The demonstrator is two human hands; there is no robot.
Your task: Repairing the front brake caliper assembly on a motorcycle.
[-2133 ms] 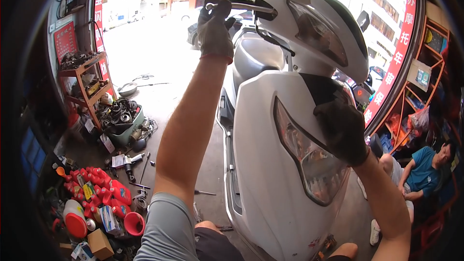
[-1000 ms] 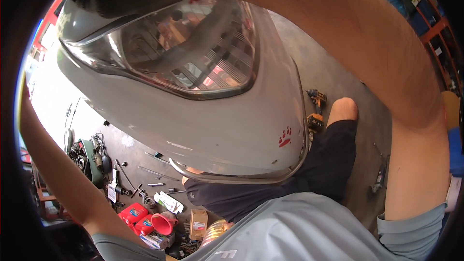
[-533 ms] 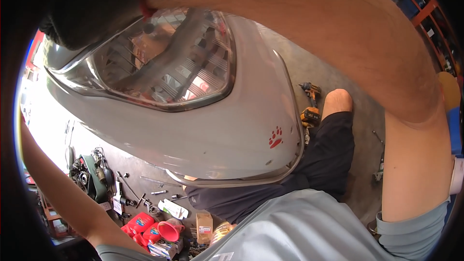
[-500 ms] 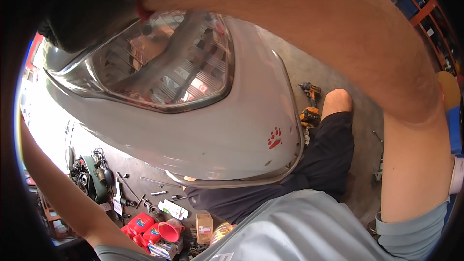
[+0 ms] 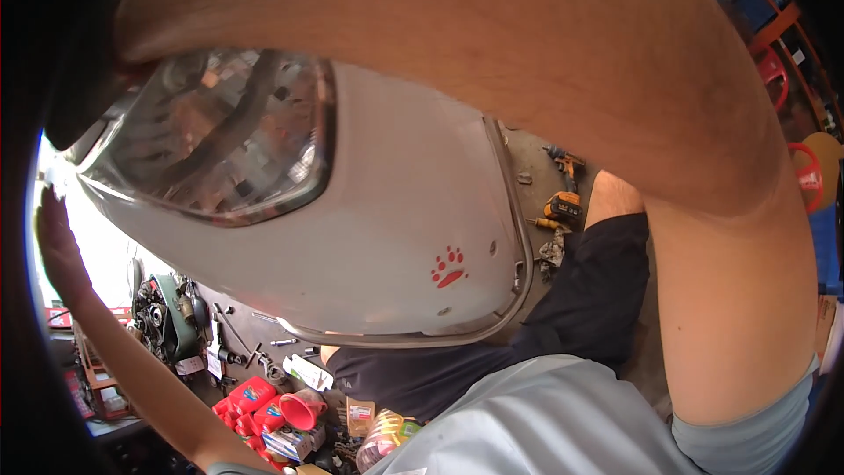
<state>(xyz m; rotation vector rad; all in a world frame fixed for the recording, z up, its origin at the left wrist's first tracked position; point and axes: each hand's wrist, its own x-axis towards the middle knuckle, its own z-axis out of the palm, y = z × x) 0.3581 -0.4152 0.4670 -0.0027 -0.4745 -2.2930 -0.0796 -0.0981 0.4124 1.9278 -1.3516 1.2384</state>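
A grey scooter body panel (image 5: 378,237) with a clear light unit (image 5: 237,141) and a red paw-print sticker (image 5: 450,268) fills the middle, close before me. Across the top reaches my right arm, bent at the elbow. My right hand (image 5: 88,92) is a dark shape beside the light's far left end; its fingers cannot be made out, nor whether it grips anything. At the left rim, my left hand (image 5: 63,246) is raised against bright light, apart from the panel, fingers stretched upward and nothing visible in it.
On the floor to the right lies a yellow-black cordless drill (image 5: 564,189) by my knee. Lower left are red bottles (image 5: 255,394), a red funnel (image 5: 301,409), a small cardboard box (image 5: 360,416) and loose tools. Orange shelving (image 5: 778,26) stands at far right.
My left hand has come into view at the left rim. My right forearm has shifted left and now covers more of the top. The panel appears farther left in view.
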